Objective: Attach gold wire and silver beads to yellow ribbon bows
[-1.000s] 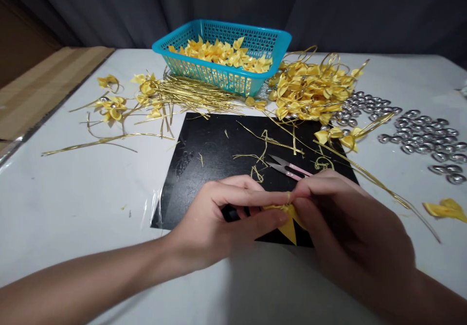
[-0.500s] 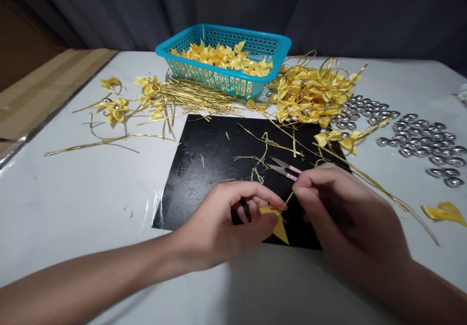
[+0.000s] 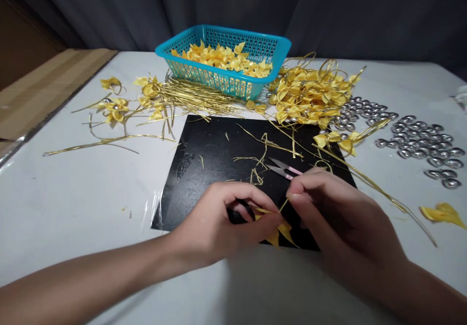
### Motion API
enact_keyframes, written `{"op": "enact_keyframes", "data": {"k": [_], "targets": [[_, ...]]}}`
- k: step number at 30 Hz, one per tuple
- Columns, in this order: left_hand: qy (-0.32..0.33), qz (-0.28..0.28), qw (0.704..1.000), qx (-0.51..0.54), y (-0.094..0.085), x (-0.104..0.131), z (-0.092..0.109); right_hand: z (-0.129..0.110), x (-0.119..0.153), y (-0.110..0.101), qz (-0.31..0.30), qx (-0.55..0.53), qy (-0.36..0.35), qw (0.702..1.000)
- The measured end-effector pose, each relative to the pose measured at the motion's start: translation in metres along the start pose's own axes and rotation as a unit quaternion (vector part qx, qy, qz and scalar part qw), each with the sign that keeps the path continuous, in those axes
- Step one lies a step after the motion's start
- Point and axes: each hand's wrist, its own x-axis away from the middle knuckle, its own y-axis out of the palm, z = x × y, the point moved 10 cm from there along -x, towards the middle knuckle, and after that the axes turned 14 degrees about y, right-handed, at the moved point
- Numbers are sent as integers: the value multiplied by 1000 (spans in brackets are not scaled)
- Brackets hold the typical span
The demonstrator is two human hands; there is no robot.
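Between thumb and fingers, my left hand (image 3: 233,223) pinches a yellow ribbon petal piece (image 3: 273,237), its pointed tips hanging below the thumb. A short gold cord (image 3: 283,205) runs from that piece to the fingertips of my right hand (image 3: 339,218), which are closed on its end. Just beyond the right fingertips, thread snips (image 3: 282,168) with pinkish handles lie on the black board (image 3: 204,189). Loose gold cord scraps (image 3: 257,175) are scattered around the blades. My left palm and fingers hide part of the ribbon piece.
A teal basket (image 3: 219,72) of yellow ribbon petals stands at the back. Beside it lie gold cords (image 3: 197,96) and a heap of yellow ribbon flowers (image 3: 310,91). Silver beads (image 3: 419,137) spread at right, near a single ribbon piece (image 3: 443,214). More flowers (image 3: 115,108) lie left.
My right fingertips have shifted slightly left and down with the cord. The ribbon piece has turned in my left hand, so two pointed tips now show below the thumb.
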Motion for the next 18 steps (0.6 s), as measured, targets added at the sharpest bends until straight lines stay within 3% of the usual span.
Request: {"op": "enact_keyframes", "data": {"k": [6,18], "targets": [[9,18,998,56,-1,2,-1,0,0,2,-3,5,-2,1000],[44,-38,998,-22,3,-1,9,1,1,0,-4,-10,-6,1000]]}}
